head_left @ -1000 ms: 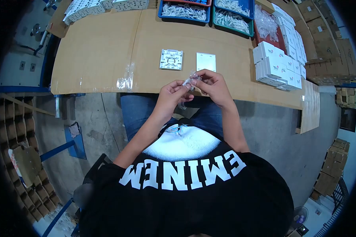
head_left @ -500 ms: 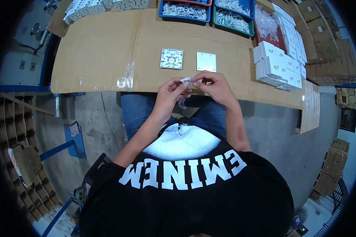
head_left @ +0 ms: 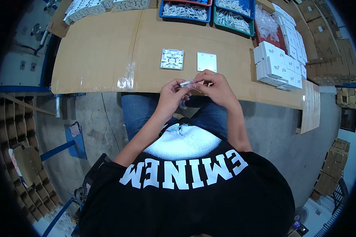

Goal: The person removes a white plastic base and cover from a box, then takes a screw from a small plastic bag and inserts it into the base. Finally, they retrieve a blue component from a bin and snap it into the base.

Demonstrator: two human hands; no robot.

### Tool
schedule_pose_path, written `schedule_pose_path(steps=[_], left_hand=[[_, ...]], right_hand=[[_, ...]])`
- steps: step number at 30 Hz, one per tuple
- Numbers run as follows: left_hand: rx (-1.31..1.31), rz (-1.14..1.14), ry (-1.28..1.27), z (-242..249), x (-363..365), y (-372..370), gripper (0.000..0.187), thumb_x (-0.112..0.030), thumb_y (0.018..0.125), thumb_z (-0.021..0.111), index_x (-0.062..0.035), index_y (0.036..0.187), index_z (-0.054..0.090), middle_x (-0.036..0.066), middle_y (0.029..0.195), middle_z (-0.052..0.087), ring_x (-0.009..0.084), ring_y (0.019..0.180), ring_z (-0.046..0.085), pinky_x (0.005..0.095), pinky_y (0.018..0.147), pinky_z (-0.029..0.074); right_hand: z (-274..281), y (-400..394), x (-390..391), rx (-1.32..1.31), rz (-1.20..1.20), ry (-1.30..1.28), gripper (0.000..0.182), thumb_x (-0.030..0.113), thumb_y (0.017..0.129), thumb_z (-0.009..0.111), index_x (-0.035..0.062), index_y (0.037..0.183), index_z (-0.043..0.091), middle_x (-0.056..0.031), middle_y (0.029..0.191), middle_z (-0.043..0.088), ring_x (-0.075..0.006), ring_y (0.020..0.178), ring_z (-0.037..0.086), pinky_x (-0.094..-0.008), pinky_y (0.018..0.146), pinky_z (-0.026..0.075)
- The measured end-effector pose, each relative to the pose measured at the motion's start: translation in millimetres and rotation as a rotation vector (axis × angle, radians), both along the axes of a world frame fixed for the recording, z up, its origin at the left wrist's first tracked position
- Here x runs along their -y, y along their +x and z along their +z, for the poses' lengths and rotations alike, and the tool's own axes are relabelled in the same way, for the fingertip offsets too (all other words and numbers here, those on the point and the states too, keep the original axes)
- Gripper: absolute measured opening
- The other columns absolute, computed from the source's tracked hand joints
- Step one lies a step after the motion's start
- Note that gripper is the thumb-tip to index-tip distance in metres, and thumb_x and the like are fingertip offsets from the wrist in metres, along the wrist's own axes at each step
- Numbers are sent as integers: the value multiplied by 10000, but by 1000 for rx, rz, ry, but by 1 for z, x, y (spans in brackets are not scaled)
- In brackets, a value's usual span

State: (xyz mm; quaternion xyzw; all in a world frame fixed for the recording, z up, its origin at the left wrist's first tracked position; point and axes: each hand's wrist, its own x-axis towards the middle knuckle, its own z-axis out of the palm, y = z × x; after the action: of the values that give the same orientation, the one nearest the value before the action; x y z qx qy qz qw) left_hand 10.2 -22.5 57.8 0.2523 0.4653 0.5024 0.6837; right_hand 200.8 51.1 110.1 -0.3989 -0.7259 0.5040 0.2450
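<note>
- The biggest thing is the cardboard-covered table (head_left: 95, 51), going from 10 to 2 o'clock.
- At 6 o'clock is the person's black T-shirt (head_left: 186, 209); the large white letters, upside down here, can be read: "EMINEM".
- Between 2 and 3 o'clock from the hands stand the stacked white boxes (head_left: 279, 67), with small print and a red mark — too small to be read.
- At 12 o'clock, far on the table, a blue tray (head_left: 184, 21) holds many thin white parts; the green tray (head_left: 233, 33), towards 1 o'clock, holds similar ones.
- The left hand (head_left: 170, 95) and the right hand (head_left: 216, 91) are near together over the table's edge: the left pinches a small white piece, the right a clear wrap (head_left: 192, 81).
- At 11 o'clock from them lies a square frame (head_left: 172, 59) with its inside showing; between 1 and 2 o'clock, a plain white plate (head_left: 207, 62).
- Smallest is the small white piece (head_left: 184, 83), narrow and slightly tilted, between the fingertips — a little lower than half a second ago.
</note>
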Motion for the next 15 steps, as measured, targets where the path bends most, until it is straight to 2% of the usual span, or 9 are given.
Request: schedule_pose_path(steps=[3, 6, 12, 15], left_hand=[[-54, -18, 30, -1, -1, 1, 207, -113, 984, 692, -20, 1160, 635, 78, 1075, 695, 132, 898, 694, 267, 777, 591], [32, 32, 90, 1, 1, 4, 193, -88, 976, 690, -25, 1151, 636, 61, 1062, 690, 115, 886, 684, 260, 764, 590], [-4, 16, 121, 0, 2, 2, 178, -55, 963, 693, -26, 1128, 633, 24, 1033, 671, 81, 822, 640, 287, 805, 595], [-26, 49, 189, 1, 2, 5, 151, -70, 969, 695, -18, 1099, 641, 7, 1008, 659, 73, 850, 646, 239, 765, 562]], right_hand=[[1, -3, 3, 7, -22, -25, 133, 54, 886, 759, -1, 1008, 761, -23, 933, 689, -82, 812, 576, -247, 696, 451], [-1, -4, 5, -40, -68, -21, 121, 64, 899, 758, 3, 1003, 760, -19, 949, 698, -73, 809, 572, -239, 700, 444], [5, -5, 9, -84, -58, -110, 144, 110, 896, 764, 20, 1008, 775, -27, 915, 719, -81, 762, 587, -245, 654, 450], [9, -5, 8, -124, -50, -74, 140, 108, 911, 749, 22, 1018, 779, -16, 914, 717, -74, 768, 590, -239, 654, 440]])
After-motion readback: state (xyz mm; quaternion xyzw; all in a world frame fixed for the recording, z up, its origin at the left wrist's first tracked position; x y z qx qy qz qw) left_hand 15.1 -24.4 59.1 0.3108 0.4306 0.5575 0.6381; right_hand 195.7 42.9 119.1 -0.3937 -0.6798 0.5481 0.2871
